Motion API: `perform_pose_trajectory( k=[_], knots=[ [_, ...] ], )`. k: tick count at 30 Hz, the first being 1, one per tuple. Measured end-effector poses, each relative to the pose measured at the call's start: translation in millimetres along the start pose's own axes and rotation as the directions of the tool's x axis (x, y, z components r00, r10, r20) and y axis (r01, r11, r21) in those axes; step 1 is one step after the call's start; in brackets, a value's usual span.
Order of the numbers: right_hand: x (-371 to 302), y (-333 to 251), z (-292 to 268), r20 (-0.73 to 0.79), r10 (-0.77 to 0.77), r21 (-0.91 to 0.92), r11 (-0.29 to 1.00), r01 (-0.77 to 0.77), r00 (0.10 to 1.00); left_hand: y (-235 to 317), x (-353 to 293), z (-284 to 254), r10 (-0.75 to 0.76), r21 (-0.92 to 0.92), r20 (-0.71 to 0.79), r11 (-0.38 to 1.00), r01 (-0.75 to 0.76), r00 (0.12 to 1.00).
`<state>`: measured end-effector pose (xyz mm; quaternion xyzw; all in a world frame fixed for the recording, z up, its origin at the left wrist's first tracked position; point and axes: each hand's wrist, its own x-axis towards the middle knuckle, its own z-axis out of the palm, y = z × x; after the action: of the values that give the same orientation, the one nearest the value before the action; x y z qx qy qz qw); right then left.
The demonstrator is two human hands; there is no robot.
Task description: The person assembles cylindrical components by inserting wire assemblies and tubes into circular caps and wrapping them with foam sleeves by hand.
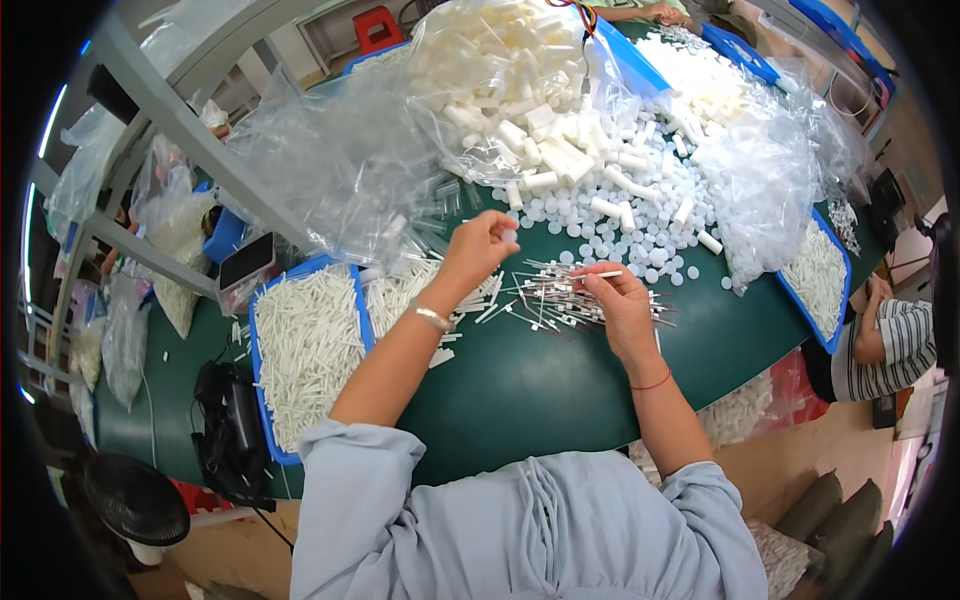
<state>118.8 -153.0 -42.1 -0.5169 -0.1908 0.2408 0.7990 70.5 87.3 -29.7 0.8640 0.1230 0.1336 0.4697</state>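
Note:
My left hand [484, 246] is raised over the green table with its fingers pinched together. A small pale, translucent piece [510, 237] shows at its fingertips, too small to make out fully. Between the thumb and fingers of my right hand [618, 302] is a thin white stick [603, 274], held roughly level and pointing left. Just beneath lies a loose heap of thin wired parts [545, 305] with white ends and dark reddish leads. Beyond both hands, many round translucent caps [655, 235] are spread out, mixed with white foam-like cylinders [605, 207].
Blue trays of short white sticks stand at left [305, 350] and right [815, 275]. A large plastic bag of white cylinders [500, 80] and clear bags [330, 150] fill the back. A grey metal frame [190, 130] crosses the left. A co-worker in a striped shirt [895, 350] sits at right.

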Motion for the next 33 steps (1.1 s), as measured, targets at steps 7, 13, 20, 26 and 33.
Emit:
perform_pose_trajectory(
  k=[7, 13, 20, 26, 33],
  knots=[
    [-16.1, -14.5, 22.2, 0.051, -0.049, 0.056, 0.997, 0.046, 0.998, 54.1, -90.9, 10.9, -0.167, -0.692, 0.231, 0.664, 0.283, 0.958],
    [-32.0, -20.5, 27.9, 0.1, -0.149, -0.127, 0.979, 0.161, 0.984, 68.9, -118.7, 14.1, -0.149, -0.729, 0.181, 0.643, 0.234, 0.972],
    [-52.5, -36.4, 33.6, 0.119, -0.145, -0.28, 0.944, 0.174, 0.982, 68.4, -128.1, 16.7, -0.158, -0.787, 0.118, 0.588, 0.189, 0.98],
    [-56.7, -42.2, 33.6, 0.336, -0.372, -0.563, 0.657, 0.501, 0.865, 63.5, -135.6, 15.4, -0.147, -0.775, 0.121, 0.605, 0.186, 0.982],
    [-57.9, -46.4, 35.6, 0.321, -0.283, -0.569, 0.705, 0.423, 0.904, 64.4, -140.4, 11.2, -0.118, -0.757, 0.191, 0.614, 0.223, 0.974]
  ],
)
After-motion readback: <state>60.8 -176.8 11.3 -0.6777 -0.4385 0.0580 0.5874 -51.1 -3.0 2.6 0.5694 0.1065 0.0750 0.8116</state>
